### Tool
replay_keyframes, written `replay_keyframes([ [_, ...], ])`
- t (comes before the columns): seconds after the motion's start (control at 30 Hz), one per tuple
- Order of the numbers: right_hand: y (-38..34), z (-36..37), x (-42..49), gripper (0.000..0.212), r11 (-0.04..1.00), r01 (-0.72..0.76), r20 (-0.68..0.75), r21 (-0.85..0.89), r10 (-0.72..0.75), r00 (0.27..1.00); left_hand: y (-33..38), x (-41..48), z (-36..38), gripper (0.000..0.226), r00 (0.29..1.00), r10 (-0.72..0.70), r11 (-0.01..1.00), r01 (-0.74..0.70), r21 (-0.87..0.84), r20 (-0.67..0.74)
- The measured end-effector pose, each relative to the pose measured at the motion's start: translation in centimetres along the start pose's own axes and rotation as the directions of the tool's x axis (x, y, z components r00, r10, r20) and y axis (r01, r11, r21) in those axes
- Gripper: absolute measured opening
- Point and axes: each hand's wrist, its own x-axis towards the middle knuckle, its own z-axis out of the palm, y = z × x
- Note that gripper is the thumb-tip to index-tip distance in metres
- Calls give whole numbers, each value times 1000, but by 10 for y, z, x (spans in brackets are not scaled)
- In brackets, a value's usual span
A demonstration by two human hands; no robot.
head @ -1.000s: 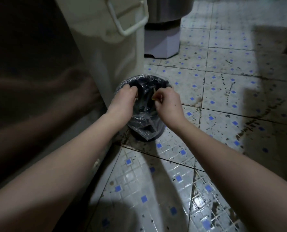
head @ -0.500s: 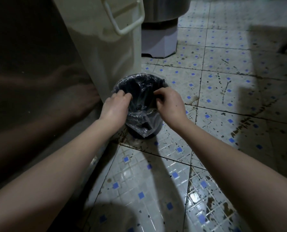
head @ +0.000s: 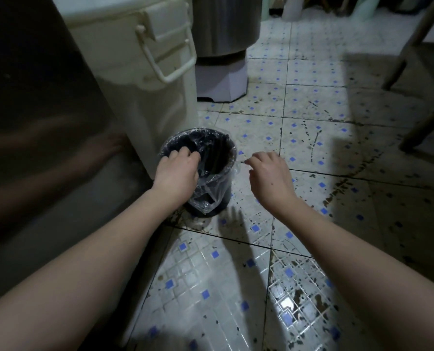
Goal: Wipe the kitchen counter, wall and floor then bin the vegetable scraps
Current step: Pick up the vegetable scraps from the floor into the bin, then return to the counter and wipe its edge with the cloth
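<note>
A small black bin (head: 222,191) lined with a clear plastic bag (head: 205,198) stands on the tiled floor beside a cream container. My left hand (head: 176,171) lies over the bin's near-left rim, with its fingers curled over the bag's edge. My right hand (head: 267,173) hovers to the right of the bin, apart from it, with fingers loosely curled and nothing in them. The inside of the bin is dark, so its contents cannot be made out.
A tall cream container (head: 145,79) with a handle stands right behind the bin. A metal drum on a white base (head: 221,79) is further back. Dark furniture legs (head: 423,122) are at the right. The white-and-blue tiled floor (head: 312,138) is stained.
My right hand has left the bin's rim and moved right, away from the bag. My left hand stays at the left rim. The camera has pulled back and up.
</note>
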Motion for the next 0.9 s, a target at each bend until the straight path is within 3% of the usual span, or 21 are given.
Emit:
replay_keyframes([
  [0.2,-3,-57,-17,39,986,14,182,-169,17,983,15,1,-59,29,993,35,999,-37,13,117],
  [0.47,-18,-218,11,39,977,4,308,-213,63,949,26,31,-213,25,985,82,997,-82,-7,151],
  [0.9,-51,-527,109,43,960,-129,256,-247,193,947,24,99,-520,23,972,223,974,-224,7,76],
])
